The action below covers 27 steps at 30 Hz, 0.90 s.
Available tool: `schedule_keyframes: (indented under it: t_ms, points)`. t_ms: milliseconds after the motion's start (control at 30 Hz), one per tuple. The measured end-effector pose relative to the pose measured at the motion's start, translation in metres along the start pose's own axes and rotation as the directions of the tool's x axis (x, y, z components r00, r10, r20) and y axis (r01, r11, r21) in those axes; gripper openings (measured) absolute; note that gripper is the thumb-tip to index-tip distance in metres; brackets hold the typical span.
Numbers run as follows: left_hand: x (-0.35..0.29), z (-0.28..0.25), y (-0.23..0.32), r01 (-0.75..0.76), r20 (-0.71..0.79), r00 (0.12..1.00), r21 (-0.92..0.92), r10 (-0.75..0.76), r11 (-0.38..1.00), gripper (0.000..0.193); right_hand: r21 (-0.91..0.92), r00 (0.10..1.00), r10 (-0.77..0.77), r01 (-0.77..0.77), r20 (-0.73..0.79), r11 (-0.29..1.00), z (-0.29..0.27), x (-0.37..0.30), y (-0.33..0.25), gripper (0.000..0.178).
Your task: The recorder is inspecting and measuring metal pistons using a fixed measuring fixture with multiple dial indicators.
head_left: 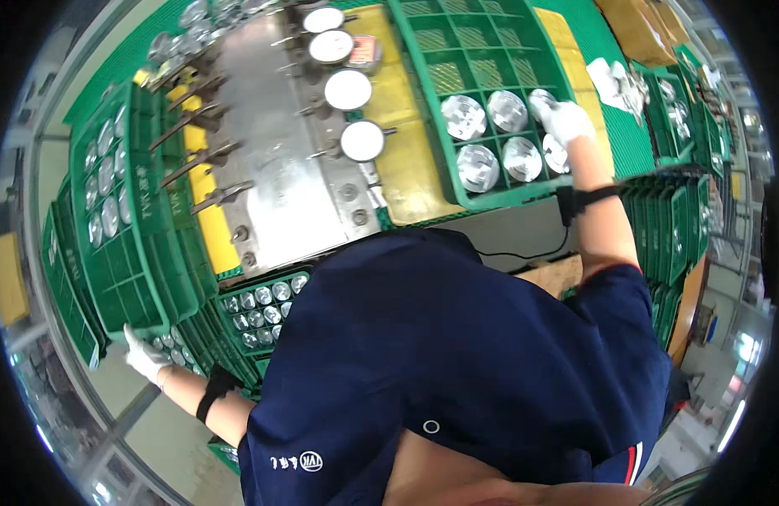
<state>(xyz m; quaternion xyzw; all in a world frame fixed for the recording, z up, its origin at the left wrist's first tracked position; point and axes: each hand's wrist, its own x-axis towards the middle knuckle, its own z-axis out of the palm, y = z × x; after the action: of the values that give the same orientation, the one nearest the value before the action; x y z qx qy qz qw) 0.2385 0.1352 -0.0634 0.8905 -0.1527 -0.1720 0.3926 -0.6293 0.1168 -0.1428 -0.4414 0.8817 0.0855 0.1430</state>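
At the right, my gloved right hand (pixel 568 123) reaches into a green compartment crate (pixel 482 202), its fingers closed on a silvery metal piston (pixel 539 102). Other pistons (pixel 465 116) sit in the compartments at that crate's near end; those farther away hold none. Far to the left, my gloved left hand (pixel 145 357) is at the near corner of a second green crate (pixel 134 316), fingers curled at its rim. Rows of pistons (pixel 105 174) fill this crate's farther compartments. Part of the left fingers is hidden by the rim.
Between the crates lies a metal plate fixture (pixel 275 135) with round white-faced pieces (pixel 348 90) along its right side and rusty clamp arms (pixel 205 158) on its left. Yellow boards (pixel 419 181) flank it. More pistons fill a lower crate (pixel 258 314). A cardboard box (pixel 638 32) stands far right.
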Motion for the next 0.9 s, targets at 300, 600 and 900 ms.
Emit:
schedule_keyframes:
  t_ms: [300, 600, 900]
  points:
    - [0.051, -0.003, -0.056, -0.652, 0.237, 0.748, 0.437, 0.621, 0.619, 0.046, -0.034, 0.801, -0.500, 0.519, -0.331, 0.854, -0.002, 0.033, 0.085, 0.040]
    - [0.051, -0.086, -0.064, -0.076, 0.160, 0.983, -0.081, 0.089, 0.994, 0.059, 0.785, 0.949, -0.274, 0.289, -0.158, 0.549, -0.032, -0.042, -0.075, 0.046]
    - [0.028, -0.036, 0.102, -0.952, 0.612, 0.253, 0.295, 0.750, 0.081, 0.064, 0.846, 0.928, -0.284, 0.346, -0.243, 0.405, -0.039, -0.129, -0.170, 0.041]
